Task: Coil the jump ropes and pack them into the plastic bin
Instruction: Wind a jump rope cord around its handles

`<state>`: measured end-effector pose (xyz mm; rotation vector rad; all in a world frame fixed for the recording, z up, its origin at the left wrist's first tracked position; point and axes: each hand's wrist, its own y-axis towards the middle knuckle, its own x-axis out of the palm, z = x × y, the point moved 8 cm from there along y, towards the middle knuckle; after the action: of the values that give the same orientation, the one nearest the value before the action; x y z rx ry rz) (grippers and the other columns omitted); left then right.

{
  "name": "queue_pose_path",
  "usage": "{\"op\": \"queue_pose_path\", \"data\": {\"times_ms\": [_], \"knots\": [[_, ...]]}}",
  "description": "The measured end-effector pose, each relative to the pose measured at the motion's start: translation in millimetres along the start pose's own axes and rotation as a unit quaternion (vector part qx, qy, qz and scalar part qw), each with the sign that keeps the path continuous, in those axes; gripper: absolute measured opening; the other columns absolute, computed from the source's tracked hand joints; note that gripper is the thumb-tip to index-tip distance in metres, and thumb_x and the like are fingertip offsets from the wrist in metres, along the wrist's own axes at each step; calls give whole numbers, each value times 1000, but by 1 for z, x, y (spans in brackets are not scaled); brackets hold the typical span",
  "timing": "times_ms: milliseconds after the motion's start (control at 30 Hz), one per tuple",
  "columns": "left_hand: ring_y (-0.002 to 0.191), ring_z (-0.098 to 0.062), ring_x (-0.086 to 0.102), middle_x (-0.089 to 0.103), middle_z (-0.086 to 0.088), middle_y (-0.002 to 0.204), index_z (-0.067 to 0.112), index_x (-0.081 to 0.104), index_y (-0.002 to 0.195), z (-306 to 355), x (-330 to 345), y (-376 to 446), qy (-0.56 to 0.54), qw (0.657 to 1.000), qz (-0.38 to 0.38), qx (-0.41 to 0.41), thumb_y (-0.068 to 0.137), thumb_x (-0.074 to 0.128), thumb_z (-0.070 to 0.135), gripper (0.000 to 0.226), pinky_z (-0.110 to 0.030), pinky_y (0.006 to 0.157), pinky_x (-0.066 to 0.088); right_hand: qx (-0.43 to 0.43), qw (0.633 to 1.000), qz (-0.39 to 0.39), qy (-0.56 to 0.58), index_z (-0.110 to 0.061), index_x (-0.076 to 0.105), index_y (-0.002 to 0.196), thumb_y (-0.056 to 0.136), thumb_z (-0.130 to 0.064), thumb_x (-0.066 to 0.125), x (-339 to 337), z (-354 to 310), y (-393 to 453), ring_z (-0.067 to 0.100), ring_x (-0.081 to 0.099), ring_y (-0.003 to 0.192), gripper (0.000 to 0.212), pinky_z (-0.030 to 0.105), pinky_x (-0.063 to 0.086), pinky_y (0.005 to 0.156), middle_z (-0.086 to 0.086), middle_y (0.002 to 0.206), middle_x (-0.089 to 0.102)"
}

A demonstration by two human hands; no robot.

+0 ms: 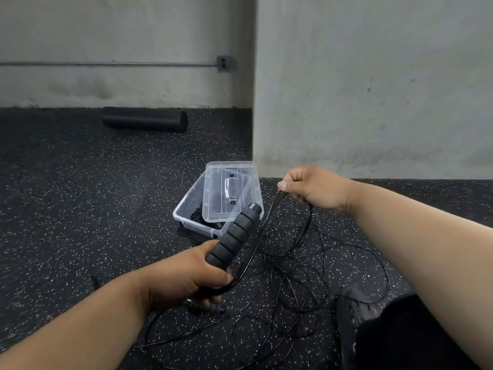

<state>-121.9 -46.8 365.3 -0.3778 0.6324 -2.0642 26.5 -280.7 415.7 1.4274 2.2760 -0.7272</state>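
Gripping ribbed black foam handle in left hand; pinching thin black cord strands in right hand. Risking snags from tangled loose rope trailing underneath, beside clear plastic bin.

lid on bin, ropes right

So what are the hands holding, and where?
The left hand grips the jump rope's foam handle at its lower end; the right hand pinches the rope cord.
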Motion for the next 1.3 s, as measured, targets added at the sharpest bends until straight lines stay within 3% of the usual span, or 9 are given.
{"op": "queue_pose_path", "data": {"times_ms": [233, 367, 467, 600, 767, 900, 1033, 1167, 1300], "knots": [[71, -14, 64, 67, -3, 89, 24, 57, 123, 8, -1, -1, 83, 996, 25, 21, 88, 74, 2, 45, -29, 61, 55, 9, 999, -5, 42, -18, 60, 82, 101, -31, 68, 7, 6, 4, 15, 45, 60, 25, 32, 40, 62, -1, 66, 56], [80, -12, 74, 75, 3, 95, 43, 50, 122, 5, -16, 3, 299, 949, 104, 7, 83, 79, 20, 53, -31, 67, 61, -29, 997, -53, 41, -14, 68, 88, 90, -31, 81, 10, -13, -6, 17, 53, 72, 22, 37, 47, 74, 2, 78, 63], [84, -12, 71, 73, 6, 97, 43, 46, 124, 2, -23, 5, 360, 923, 134, -9, 82, 75, 24, 54, -32, 73, 61, -59, 994, -91, -12, -12, 72, 94, 87, -28, 85, 13, -29, -15, 15, 59, 80, 22, 37, 51, 82, 1, 86, 67], [80, -9, 69, 72, 6, 95, 39, 48, 120, 6, -23, 7, 326, 930, 168, 7, 85, 73, 18, 49, -25, 67, 56, -58, 996, -62, -26, -15, 72, 96, 90, -28, 81, 5, -36, -15, 8, 59, 74, 17, 27, 47, 78, -5, 82, 68], [62, -17, 65, 71, -7, 88, 32, 50, 124, 6, -31, 9, 189, 957, 218, 3, 88, 72, 7, 49, -29, 58, 53, -2, 992, -35, -118, -24, 80, 96, 91, -46, 77, -16, -16, -16, 15, 71, 102, 23, 35, 49, 103, -8, 98, 79], [61, -16, 67, 73, -9, 91, 31, 47, 127, 3, -41, 6, 198, 951, 238, -19, 86, 72, 6, 53, -28, 56, 53, -11, 990, -58, -131, -28, 79, 93, 92, -46, 76, -10, -26, -22, 8, 70, 95, 18, 32, 49, 97, -13, 93, 78], [78, -13, 68, 72, 0, 95, 30, 43, 128, -5, -29, 11, 307, 930, 194, -54, 86, 70, 15, 52, -24, 61, 52, -72, 985, -68, -142, -31, 78, 95, 92, -41, 78, 4, -60, -32, 9, 70, 85, 10, 27, 52, 84, -11, 90, 77], [88, -14, 68, 70, 5, 98, 35, 39, 128, -12, -5, 15, 380, 912, 138, -64, 85, 67, 21, 53, -38, 84, 59, -90, 986, -63, -123, -29, 79, 96, 91, -35, 81, 17, -66, -28, 1, 67, 78, 8, 19, 52, 77, -12, 87, 77], [84, -13, 66, 69, 9, 94, 41, 38, 118, -16, 11, 16, 440, 889, 122, -37, 85, 67, 29, 46, -38, 82, 58, -64, 987, -82, -120, -29, 79, 96, 89, -36, 82, 43, -54, -15, 3, 71, 89, 10, 27, 55, 88, -15, 92, 78]]}}
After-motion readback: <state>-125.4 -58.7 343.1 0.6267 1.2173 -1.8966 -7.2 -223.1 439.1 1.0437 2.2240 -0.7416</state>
